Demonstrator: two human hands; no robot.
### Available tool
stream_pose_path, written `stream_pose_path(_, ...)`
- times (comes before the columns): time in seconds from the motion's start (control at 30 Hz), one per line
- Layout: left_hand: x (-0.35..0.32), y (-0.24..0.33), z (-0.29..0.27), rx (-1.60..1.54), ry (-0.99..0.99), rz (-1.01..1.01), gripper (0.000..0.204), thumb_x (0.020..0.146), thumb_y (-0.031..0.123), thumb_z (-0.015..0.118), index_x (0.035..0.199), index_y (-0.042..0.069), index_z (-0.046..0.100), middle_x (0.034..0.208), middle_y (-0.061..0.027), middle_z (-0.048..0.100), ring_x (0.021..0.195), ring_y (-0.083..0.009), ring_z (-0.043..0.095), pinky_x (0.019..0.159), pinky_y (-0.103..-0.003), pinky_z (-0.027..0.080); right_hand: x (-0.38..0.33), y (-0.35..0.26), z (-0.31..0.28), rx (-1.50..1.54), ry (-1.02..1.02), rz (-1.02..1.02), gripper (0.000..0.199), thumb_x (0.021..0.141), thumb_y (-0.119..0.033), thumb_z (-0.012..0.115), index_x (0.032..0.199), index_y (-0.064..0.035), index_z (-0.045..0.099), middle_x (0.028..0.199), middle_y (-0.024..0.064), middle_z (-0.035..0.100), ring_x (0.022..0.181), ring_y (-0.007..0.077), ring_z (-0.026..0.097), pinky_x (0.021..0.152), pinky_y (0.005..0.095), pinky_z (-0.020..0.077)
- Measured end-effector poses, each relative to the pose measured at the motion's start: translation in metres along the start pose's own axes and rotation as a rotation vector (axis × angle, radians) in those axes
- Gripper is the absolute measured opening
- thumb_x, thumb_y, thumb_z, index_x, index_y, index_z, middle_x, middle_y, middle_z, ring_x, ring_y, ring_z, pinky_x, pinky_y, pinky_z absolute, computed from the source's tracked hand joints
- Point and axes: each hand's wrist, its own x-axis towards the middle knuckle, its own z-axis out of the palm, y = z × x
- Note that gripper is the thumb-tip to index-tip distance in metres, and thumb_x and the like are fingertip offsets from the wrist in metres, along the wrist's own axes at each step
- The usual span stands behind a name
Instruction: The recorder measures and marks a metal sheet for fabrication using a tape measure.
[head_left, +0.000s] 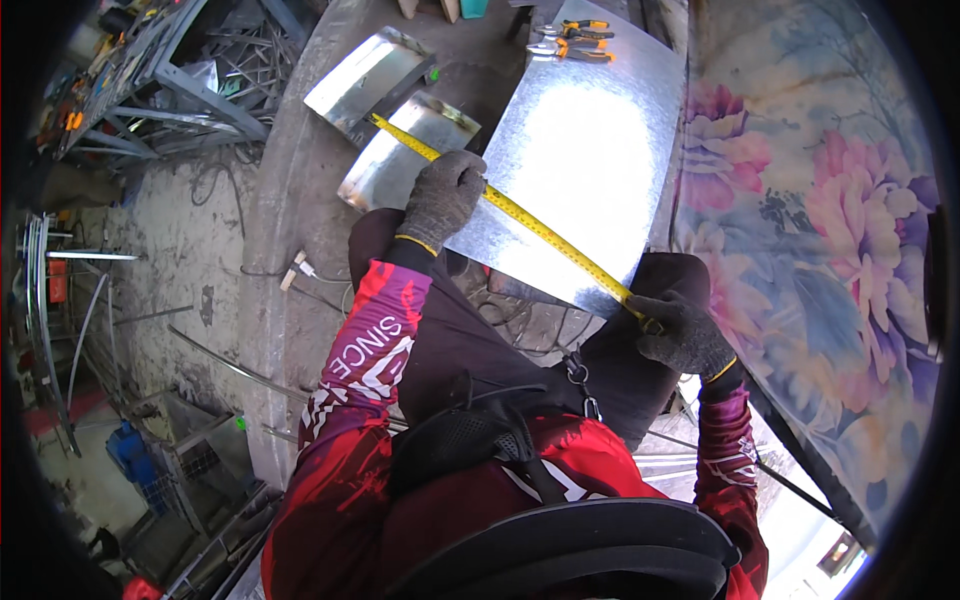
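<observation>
We stretch the yellow tape measure [530, 222] diagonally across the metal sheet [575, 160]: left hand [442, 196] clamps its far end, right hand [683, 333] pinches the near end.

Both arms come up from the lower edge in red patterned sleeves, each ending in a dark grey knitted glove with a yellow cuff. The left hand [442, 198] reaches further forward, arm nearly straight, wrist bent down, fingers curled and pressing flat, knuckles up. The right hand [683, 335] sits closer to the body, elbow bent sharply, fingers closed in a pinch at its forward tip. The two hands are well apart.
</observation>
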Motion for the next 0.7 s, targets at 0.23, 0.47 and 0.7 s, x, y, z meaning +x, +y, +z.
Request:
stream_pose_path(0.23,-0.002,-0.001,0.000,-0.056,0.001,-0.068,0.015,0.088,0.017,0.062,0.097,0.006,0.067,0.097,-0.0177,0.069,0.092,-0.0377,0.067,0.083,-0.044,0.054,-0.001,0.014,-0.002,0.067,-0.013,-0.031,0.064,0.073,-0.026,0.076,0.134,-0.0160,0.063,0.101,0.0160,0.063,0.094,0.0299,0.065,0.084,0.0398,0.0532)
stream_pose_path(0.47,0.029,-0.071,-0.031,-0.317,0.511,-0.498,0.049,0.078,0.020,0.075,0.121,0.002,0.061,0.122,-0.0221,0.062,0.108,-0.0285,0.063,0.091,-0.039,0.052,-0.008,0.052,-0.027,0.090,0.165,-0.101,0.056,0.069,-0.013,0.075,0.124,-0.0112,0.069,0.098,0.0132,0.062,0.089,0.0268,0.065,0.081,0.0348,0.0529)
stream_pose_path(0.7,0.043,-0.121,-0.027,0.109,0.302,-0.544,0.069,0.077,0.018,0.078,0.138,0.005,0.049,0.102,-0.0118,0.061,0.091,-0.0247,0.062,0.081,-0.040,0.056,-0.031,0.079,-0.029,0.055,0.229,0.004,0.054,0.067,-0.010,0.074,0.121,-0.0122,0.071,0.088,0.0105,0.056,0.082,0.0253,0.062,0.076,0.0359,0.0511)
